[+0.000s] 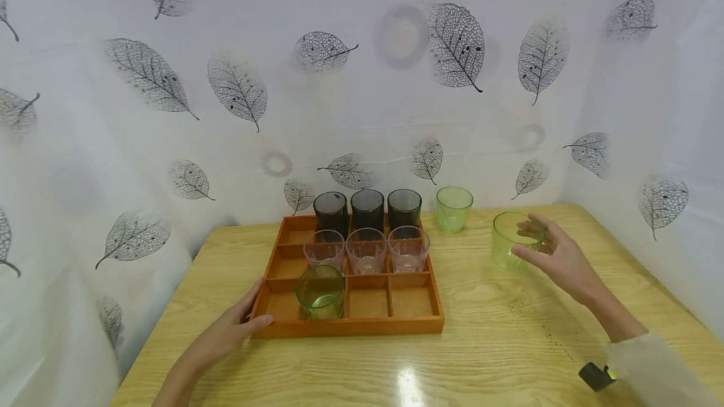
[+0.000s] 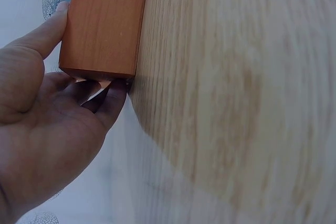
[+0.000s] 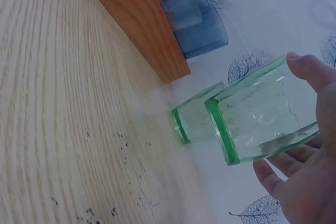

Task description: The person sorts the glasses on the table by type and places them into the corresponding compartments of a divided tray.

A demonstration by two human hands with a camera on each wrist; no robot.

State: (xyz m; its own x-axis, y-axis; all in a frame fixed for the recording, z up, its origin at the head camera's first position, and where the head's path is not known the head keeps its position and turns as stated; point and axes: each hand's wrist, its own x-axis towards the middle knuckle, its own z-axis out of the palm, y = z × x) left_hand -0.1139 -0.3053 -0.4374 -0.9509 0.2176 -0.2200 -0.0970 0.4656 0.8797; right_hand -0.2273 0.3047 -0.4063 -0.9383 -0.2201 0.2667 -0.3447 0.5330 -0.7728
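My left hand grips the front left corner of a wooden compartment tray, thumb at the top edge and fingers along the side. My right hand holds a green glass between thumb and fingers, to the right of the tray; whether its base touches the table cannot be told. Another green glass stands behind it, near the tray's back right corner. Inside the tray are three dark glasses in the back row, three clear glasses in the middle row and one green glass in front.
The tray stands on a light wood-grain table. A leaf-patterned white curtain hangs behind and at both sides. A small black object lies by the right sleeve.
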